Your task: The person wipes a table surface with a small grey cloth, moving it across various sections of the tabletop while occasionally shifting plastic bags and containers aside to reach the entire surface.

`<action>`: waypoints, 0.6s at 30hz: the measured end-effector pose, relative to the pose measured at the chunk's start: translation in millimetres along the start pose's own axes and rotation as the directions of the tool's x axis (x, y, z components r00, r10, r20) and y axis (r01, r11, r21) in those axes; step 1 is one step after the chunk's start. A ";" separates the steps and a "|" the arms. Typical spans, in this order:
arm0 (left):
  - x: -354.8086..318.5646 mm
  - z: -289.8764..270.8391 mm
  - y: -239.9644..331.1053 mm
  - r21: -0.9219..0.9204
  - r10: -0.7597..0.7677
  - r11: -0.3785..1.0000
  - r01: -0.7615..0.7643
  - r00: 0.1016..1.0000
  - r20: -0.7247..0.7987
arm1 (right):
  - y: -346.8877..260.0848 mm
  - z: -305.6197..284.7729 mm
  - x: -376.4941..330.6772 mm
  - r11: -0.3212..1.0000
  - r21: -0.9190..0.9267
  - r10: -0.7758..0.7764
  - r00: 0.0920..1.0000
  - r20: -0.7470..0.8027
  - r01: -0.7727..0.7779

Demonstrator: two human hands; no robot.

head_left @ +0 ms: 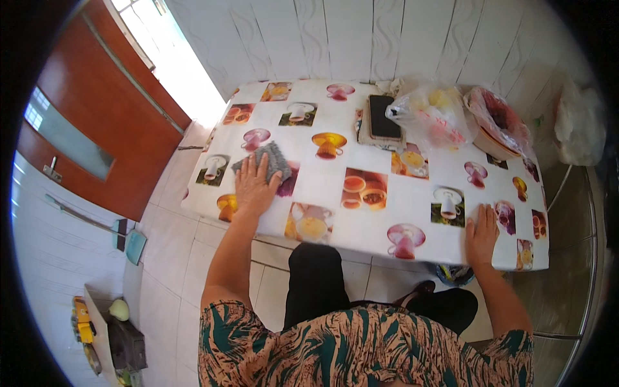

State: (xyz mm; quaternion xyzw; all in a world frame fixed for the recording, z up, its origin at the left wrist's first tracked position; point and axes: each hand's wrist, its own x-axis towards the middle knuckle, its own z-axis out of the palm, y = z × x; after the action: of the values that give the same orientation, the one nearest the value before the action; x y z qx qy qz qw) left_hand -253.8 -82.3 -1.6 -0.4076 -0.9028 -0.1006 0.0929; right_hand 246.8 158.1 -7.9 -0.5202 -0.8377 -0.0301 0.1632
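Head view: the grey cloth point(277, 158) lies under the left hand point(255, 188), jutting forward and right of its fingers, long axis unclear. That nearer hand spreads flat, ungrasping; hand 2, the right hand point(482, 236), rests empty, well apart.

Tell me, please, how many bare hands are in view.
2: the left hand lies on the fuzzy grey cloth; the right hand, on the white printed tablecloth, by its near edge.

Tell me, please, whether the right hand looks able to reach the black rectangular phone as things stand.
Probably yes: the right hand rests on the white cup-printed tablecloth, and the phone looks approachable from the front, though a clear, filled plastic bag crowds its right side.
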 end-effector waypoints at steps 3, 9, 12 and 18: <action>-39.1 -8.3 38.6 -0.039 0.097 0.994 -0.098 0.995 -0.018 | 1.5 0.7 -1.9 1.000 0.027 0.000 0.999 -0.047 0.001; -101.1 -26.6 142.5 -0.168 0.359 0.923 -0.347 0.932 0.045 | 0.1 2.2 -4.6 0.976 0.144 -0.113 0.942 -0.316 0.165; -113.0 -16.1 202.0 -0.297 0.495 0.828 -0.475 0.869 -0.009 | -0.7 -9.1 -2.1 0.962 0.177 -0.146 0.941 -0.305 0.207; -113.5 -11.8 233.5 -0.414 0.562 0.753 -0.512 0.827 0.000 | -7.9 -18.0 3.2 0.965 0.128 -0.205 0.965 -0.166 0.227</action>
State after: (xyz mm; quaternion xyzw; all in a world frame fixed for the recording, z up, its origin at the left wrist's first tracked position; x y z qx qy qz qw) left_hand -2.7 -15.6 6.2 -0.6653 -0.7116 -0.2247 -0.0231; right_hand 242.9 153.3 11.1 -0.4086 -0.8747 -0.0256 0.2595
